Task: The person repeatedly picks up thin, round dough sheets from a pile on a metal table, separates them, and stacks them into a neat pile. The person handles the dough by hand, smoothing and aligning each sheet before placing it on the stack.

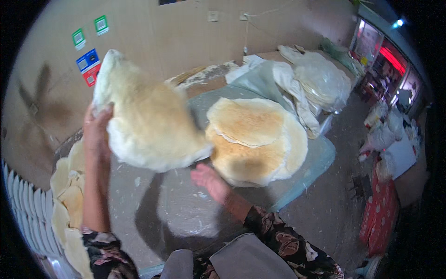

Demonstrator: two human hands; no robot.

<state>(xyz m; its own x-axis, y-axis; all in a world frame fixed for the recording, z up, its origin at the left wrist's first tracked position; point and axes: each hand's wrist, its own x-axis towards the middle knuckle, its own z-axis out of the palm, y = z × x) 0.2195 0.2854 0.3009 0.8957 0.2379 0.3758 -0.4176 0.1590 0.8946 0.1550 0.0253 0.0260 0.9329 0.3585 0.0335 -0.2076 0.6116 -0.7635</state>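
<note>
My left hand (97,120) grips a large round flatbread (150,122) by its left edge, thumb on the near face. The bread hangs tilted in the air over the table, its upper left part folded and its outline blurred. My right hand (212,181) is just below the bread's lower right tip, fingers spread, with nothing seen in it; whether a fingertip touches the bread I cannot tell. Beside it, a pile of browned flatbreads (297,139) lies on a clear plastic sheet (318,157), topped by a smaller flatbread (249,122).
More flatbreads (71,205) lie at the left, beside a row of white slats (31,205). Behind the pile are a white cloth (292,83) and a clear plastic bag (325,78) holding flat rounds. Plastic bags (379,122) and red dotted fabric (379,212) are at right.
</note>
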